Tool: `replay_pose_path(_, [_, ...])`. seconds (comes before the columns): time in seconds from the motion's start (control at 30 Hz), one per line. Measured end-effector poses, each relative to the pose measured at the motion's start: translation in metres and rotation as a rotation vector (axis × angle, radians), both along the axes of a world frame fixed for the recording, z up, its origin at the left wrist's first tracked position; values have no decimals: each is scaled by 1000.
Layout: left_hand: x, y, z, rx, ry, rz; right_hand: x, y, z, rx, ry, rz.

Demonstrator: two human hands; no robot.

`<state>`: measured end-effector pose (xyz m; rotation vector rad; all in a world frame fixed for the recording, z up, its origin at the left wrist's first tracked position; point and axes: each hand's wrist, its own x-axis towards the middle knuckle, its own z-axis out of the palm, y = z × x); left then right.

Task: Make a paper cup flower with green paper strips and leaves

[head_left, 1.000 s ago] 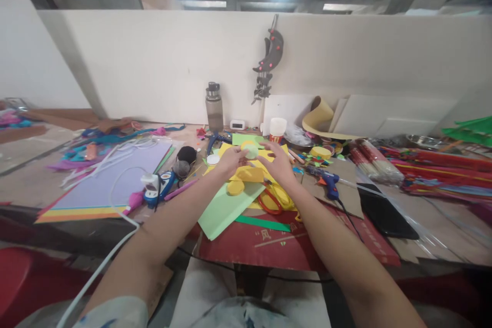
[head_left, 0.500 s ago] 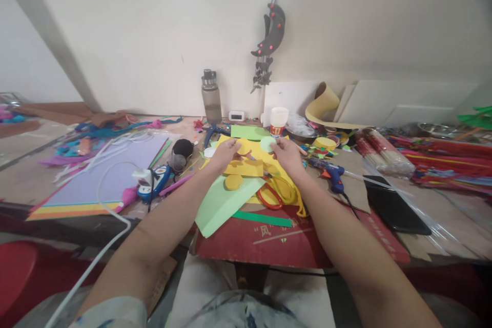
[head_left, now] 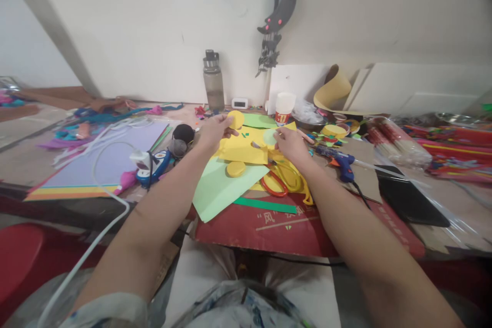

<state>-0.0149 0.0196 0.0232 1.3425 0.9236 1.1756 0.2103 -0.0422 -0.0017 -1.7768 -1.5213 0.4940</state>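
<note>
Red board [head_left: 261,238], printed with pale characters, at the near edge of the table. Green strip [head_left: 265,205], lying across the board. Pale green sheet [head_left: 223,189], set slantwise to the left; scissors [head_left: 277,195] with a red handle loop, just right of it. Black slab [head_left: 411,197], flat, well to the right. Second yellow disc [head_left: 236,169], resting on the sheet's far part.

Power strip [head_left: 154,169], left, a white plug fitted; purple paper [head_left: 100,156] farther left, atop other colours. Glue gun [head_left: 342,164], right, on its side. Yellow paper [head_left: 246,152], centre, bearing small green scraps [head_left: 245,135].

Right hand [head_left: 290,144], narrow, pinching a pale green disc [head_left: 269,137] by its right edge, above the yellow paper. Left hand [head_left: 215,133], thumb and finger closed on the edge of a yellow disc [head_left: 237,120], raised near the paper's far side; the discs are apart.

Cup [head_left: 285,108], white and red. White clock [head_left: 240,103]. Bottle [head_left: 213,87], upright. Black crescent [head_left: 285,5], pink-dotted, hanging before the pale wall [head_left: 146,31].
</note>
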Motion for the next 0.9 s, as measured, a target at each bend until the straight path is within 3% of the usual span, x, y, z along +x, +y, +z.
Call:
replay_pose_path(0.17, [-18,19,1,30,-70,80,3,3,-1,121,-162,-12])
replay_pose_path(0.3, [-22,29,-6,57,-38,62,8,8,-5,181,-264,-6])
replay_pose_path(0.53, [-8,15,-16,27,242,-108,9,10,-8,22,-186,10])
replay_pose_path(0.73, [0,9,-21,10,295,-185,8,10,-9,-24,-234,13])
replay_pose_path(0.9, [2,9,-28,23,333,-172,7,9,-9,8,-27,15])
